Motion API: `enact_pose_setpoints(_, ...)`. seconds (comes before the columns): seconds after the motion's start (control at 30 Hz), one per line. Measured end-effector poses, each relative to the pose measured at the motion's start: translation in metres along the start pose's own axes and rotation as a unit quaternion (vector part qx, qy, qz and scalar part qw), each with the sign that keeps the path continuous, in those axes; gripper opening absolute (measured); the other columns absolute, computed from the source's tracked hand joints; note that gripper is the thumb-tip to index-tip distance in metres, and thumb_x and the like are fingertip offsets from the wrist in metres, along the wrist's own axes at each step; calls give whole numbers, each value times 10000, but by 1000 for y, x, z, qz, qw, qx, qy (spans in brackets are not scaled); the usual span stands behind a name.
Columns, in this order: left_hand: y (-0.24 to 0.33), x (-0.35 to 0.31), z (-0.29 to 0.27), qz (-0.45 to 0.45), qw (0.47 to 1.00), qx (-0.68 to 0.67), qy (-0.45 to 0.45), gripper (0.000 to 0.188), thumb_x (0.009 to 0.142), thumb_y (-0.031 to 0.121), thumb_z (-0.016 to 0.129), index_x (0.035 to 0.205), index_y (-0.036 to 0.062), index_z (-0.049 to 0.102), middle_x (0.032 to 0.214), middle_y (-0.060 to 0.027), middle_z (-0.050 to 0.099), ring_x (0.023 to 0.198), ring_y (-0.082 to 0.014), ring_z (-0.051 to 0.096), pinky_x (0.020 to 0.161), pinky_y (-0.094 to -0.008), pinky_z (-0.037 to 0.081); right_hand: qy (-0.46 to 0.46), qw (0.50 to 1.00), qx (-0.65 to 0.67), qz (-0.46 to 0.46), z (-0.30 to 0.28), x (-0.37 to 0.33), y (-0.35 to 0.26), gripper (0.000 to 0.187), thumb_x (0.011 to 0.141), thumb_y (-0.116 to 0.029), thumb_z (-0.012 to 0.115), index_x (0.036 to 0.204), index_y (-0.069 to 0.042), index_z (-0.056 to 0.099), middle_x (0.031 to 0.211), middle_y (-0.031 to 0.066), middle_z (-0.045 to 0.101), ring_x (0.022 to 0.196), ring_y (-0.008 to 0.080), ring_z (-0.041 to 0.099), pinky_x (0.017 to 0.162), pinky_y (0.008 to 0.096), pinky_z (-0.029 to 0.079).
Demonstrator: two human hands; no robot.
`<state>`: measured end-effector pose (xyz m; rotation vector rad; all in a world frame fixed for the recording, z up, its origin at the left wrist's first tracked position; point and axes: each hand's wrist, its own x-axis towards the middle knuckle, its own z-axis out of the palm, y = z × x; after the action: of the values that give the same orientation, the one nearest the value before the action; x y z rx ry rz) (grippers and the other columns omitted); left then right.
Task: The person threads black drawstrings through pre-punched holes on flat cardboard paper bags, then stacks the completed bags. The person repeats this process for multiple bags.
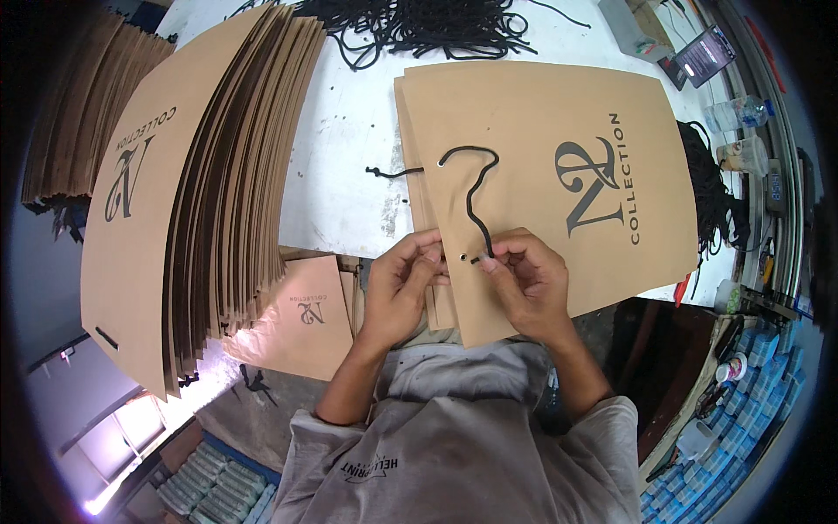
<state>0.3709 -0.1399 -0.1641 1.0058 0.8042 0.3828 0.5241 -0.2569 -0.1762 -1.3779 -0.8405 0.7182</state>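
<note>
A flat brown paper bag (524,113) with dark print lies sideways on the white table, its open edge toward the left. Through its upper eyelet runs a black cord (474,196) that curves down across the bag's face. My right hand (528,279) pinches the cord near its free end, just beside the lower eyelet (463,258). At the bag's edge, my left hand (406,284) grips the paper between thumb and fingers, some of them hidden behind it. Another knotted black cord end (375,171) sticks out past the left edge, on the bag's far side.
A tall stack of brown paper bags (236,175) leans at the left, with more bags behind it. Black cords (419,26) lie heaped at the table's far edge, others (711,192) at the right. A phone (704,56) and a plastic bottle (738,113) stand at the far right.
</note>
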Motion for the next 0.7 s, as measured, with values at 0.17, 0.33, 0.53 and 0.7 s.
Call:
enact_pose_setpoints(0.17, -8, -2, -4, 32, 999, 10, -34, 379, 1002, -26, 587, 1371, -55, 507, 1155, -120, 693, 999, -141, 694, 840, -285, 586, -22, 988, -140, -62, 6, 4, -7, 120, 892, 58, 698, 1001, 33, 652, 934, 122, 665, 749, 145, 647, 669, 267, 524)
enact_pose_setpoints(0.33, -6, 1, -4, 48, 996, -6, -69, 418, 967, -66, 628, 1360, -48, 487, 1135, -123, 688, 985, -141, 688, 848, -278, 566, 12, 971, -193, -140, 14, 1, -2, 126, 866, 68, 699, 970, 33, 638, 937, 151, 663, 759, 226, 671, 675, 317, 553)
enact_pose_setpoints(0.53, -13, 8, -3, 52, 996, 26, -70, 417, 937, -135, 602, 1329, -35, 499, 1110, -109, 679, 987, -132, 675, 845, -262, 553, 29, 933, -280, -223, 14, -3, 10, 149, 830, 77, 707, 949, 37, 626, 929, 173, 647, 790, 309, 672, 668, 355, 551)
enact_pose_setpoints(0.7, -16, 4, -4, 71, 997, 16, -40, 449, 896, -150, 643, 1312, -37, 519, 1099, -125, 686, 963, -151, 683, 854, -259, 551, -28, 983, -159, -87, 10, -2, 2, 144, 826, 69, 717, 929, 24, 628, 944, 159, 632, 791, 294, 652, 658, 360, 528)
